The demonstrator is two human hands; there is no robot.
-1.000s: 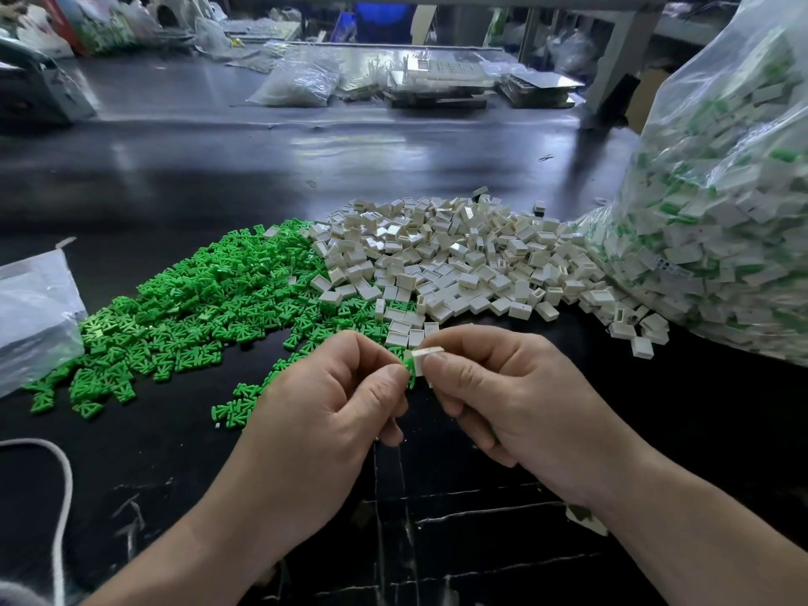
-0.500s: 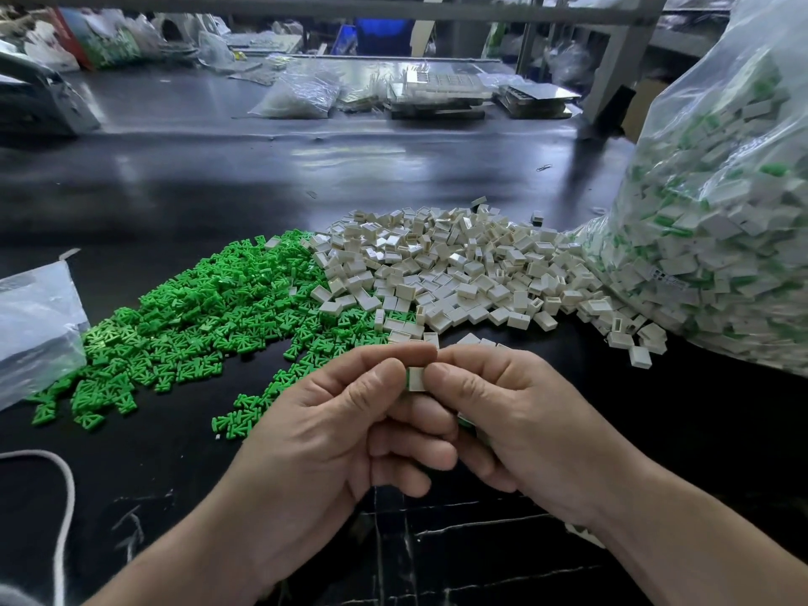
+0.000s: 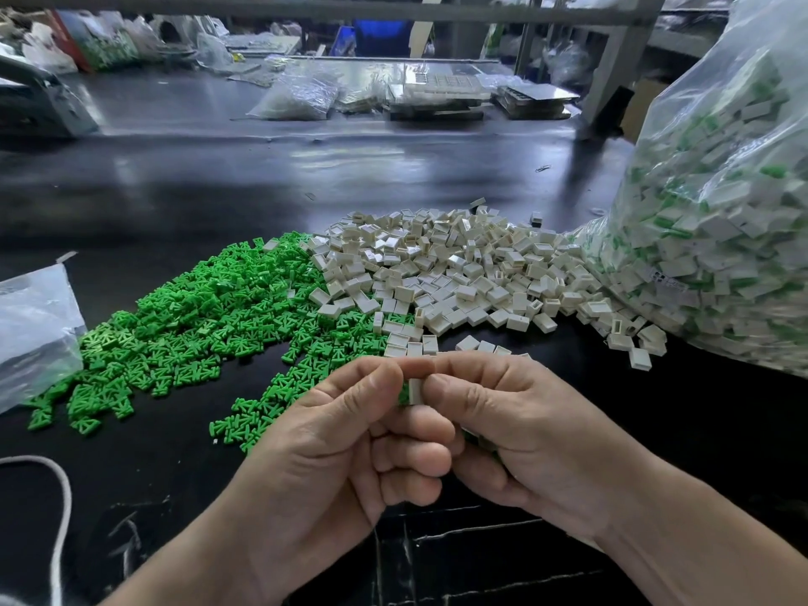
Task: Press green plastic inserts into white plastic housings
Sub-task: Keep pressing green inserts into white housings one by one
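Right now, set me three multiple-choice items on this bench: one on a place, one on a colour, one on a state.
1. Where is the green pile from the white pile?
A. to its left
B. to its right
C. on top of it

2. What colour is the cord?
A. red
B. white
C. blue

3. What are the left hand and right hand doing?
A. lying flat on the table
B. hanging empty
C. pinching one housing

Key:
1 A, the green parts spread to the left of the white ones.
2 B, the cord at the lower left is white.
3 C, thumbs and forefingers of both hands close on the housing.
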